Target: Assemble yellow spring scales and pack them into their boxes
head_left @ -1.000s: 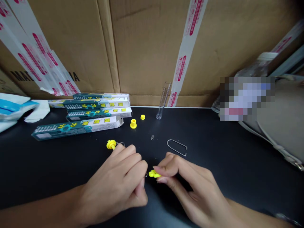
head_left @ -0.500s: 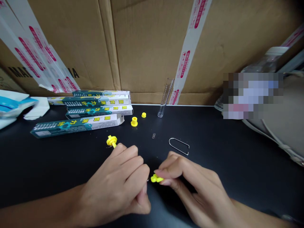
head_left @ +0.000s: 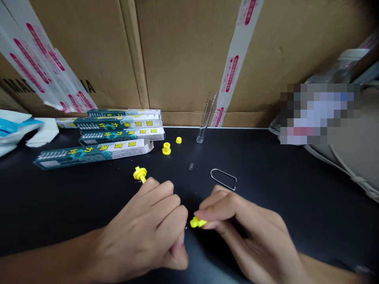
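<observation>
My left hand [head_left: 148, 230] is wrapped in a fist around a yellow plastic rod with a round flange [head_left: 139, 173], which sticks out past the knuckles at the far side. A tiny metal end shows at the near side of that fist; most of the rod is hidden. Between thumb and fingertips, my right hand [head_left: 237, 225] pinches a small yellow plastic piece [head_left: 197, 222], a short gap away from the left fist. Beyond the hands lie a bent metal wire loop [head_left: 223, 179], a small coil spring [head_left: 191, 166], a yellow flanged cap [head_left: 166, 149] and a smaller yellow cap [head_left: 178, 140].
A clear graduated tube [head_left: 204, 122] stands upright near the back. Several printed narrow boxes [head_left: 94, 153] lie at the left, beside white and blue packaging [head_left: 17, 130]. A large cardboard box [head_left: 183, 59] walls off the back. At right are a plastic bottle [head_left: 340, 71] and a beige bag [head_left: 349, 157].
The right hand and its yellow piece have shifted slightly to the right. The left hand keeps its grip on the rod. The view has tilted down a little.
</observation>
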`<act>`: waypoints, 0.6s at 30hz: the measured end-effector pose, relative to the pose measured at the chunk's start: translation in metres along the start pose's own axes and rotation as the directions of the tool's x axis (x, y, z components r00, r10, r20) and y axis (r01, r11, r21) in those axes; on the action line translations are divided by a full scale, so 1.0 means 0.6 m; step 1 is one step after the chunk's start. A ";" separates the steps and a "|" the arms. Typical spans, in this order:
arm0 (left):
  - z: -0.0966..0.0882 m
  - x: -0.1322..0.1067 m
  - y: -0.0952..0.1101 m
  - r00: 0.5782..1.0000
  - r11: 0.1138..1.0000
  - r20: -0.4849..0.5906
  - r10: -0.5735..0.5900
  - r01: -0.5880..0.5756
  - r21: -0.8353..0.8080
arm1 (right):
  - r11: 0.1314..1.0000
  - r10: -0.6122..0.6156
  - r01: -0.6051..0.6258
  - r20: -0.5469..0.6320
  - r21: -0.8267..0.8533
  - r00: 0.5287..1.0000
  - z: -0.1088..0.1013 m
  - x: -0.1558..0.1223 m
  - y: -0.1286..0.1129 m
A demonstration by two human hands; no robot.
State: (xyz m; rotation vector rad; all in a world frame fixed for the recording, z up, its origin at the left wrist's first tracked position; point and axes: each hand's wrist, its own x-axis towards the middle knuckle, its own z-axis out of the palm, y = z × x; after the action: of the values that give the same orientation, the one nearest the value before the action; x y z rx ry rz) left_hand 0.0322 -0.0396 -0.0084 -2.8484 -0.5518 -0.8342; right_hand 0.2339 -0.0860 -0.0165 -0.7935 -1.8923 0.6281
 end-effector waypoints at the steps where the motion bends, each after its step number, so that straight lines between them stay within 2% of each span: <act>1: 0.000 0.000 0.000 1.000 1.000 0.000 0.001 -0.001 0.002 | 1.000 0.012 -0.012 -0.018 0.003 1.000 0.000 -0.001 0.000; 8: -0.003 0.006 0.001 1.000 1.000 -0.016 0.013 -0.013 0.008 | 1.000 -0.029 0.029 0.022 -0.013 0.999 0.003 -0.001 -0.001; 14: -0.004 0.006 0.001 1.000 1.000 0.005 0.007 -0.007 0.005 | 1.000 0.006 -0.006 0.003 0.015 1.000 0.001 0.005 -0.010; 18: -0.004 0.006 0.001 1.000 1.000 -0.003 0.009 -0.009 0.006 | 1.000 0.004 -0.004 0.050 -0.001 0.999 -0.005 0.005 -0.007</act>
State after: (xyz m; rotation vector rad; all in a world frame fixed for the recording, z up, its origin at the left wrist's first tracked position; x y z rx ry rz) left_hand 0.0340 -0.0393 -0.0041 -2.8416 -0.5397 -0.8335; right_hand 0.2343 -0.0861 -0.0107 -0.7891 -1.9367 0.6551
